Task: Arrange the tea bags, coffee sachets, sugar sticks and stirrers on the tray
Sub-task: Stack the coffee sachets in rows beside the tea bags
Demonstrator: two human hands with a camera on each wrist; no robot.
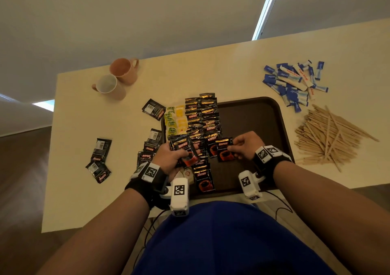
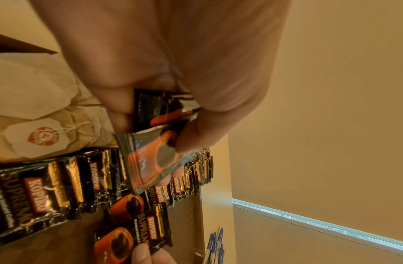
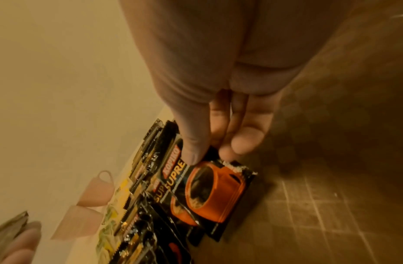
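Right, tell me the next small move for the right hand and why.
Probably lower the coffee sachet that the right hand pinches onto the tray, overlapping the near end of the second sachet row, then let go. It already hovers at that row's end, and the left hand grips a small stack of sachets ready to feed the next one.

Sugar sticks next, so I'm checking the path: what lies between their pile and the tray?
In the head view, only bare table separates the sugar sticks from the tray.
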